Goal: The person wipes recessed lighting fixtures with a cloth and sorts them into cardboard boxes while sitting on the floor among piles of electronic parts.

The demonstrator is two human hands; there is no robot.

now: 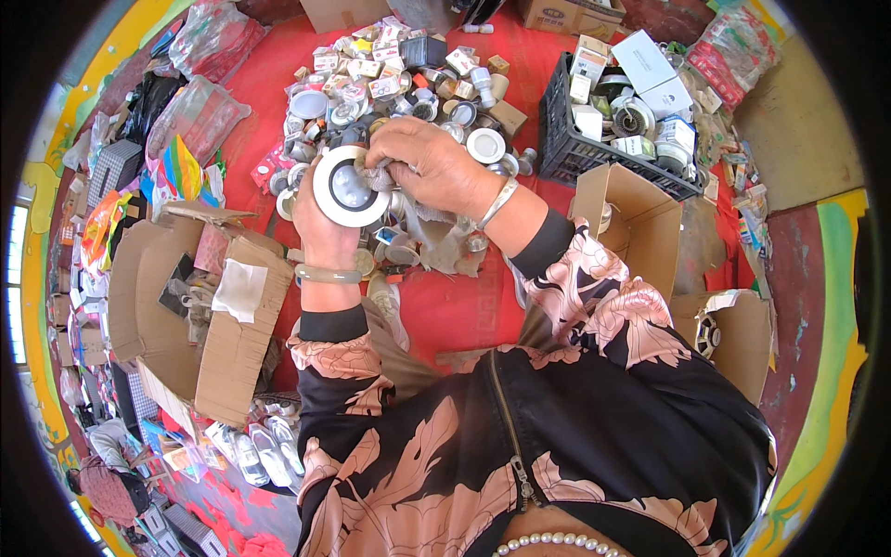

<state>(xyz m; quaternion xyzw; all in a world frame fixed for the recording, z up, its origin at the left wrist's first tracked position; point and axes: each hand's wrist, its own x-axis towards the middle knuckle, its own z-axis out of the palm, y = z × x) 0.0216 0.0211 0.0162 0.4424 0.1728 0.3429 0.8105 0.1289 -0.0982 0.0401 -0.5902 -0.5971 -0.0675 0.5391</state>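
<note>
My left hand [320, 227] holds up a round white recessed lamp fitting [345, 186] with a dark glassy centre, face toward me. My right hand [429, 160] presses a grey rag [379, 174] against the fitting's right rim. Both hands hover over a heap of similar round fittings and small boxes [399, 84] spread on a red cloth [445, 306]. A pale bangle circles my left wrist and a silver one my right.
A black plastic crate [561, 139] with boxed lamps stands at the right. Open cardboard boxes lie at the left [232, 343] and right [640, 227]. Plastic bags [200, 116] pile at the far left. Several clear bottles [260, 450] lie at the lower left.
</note>
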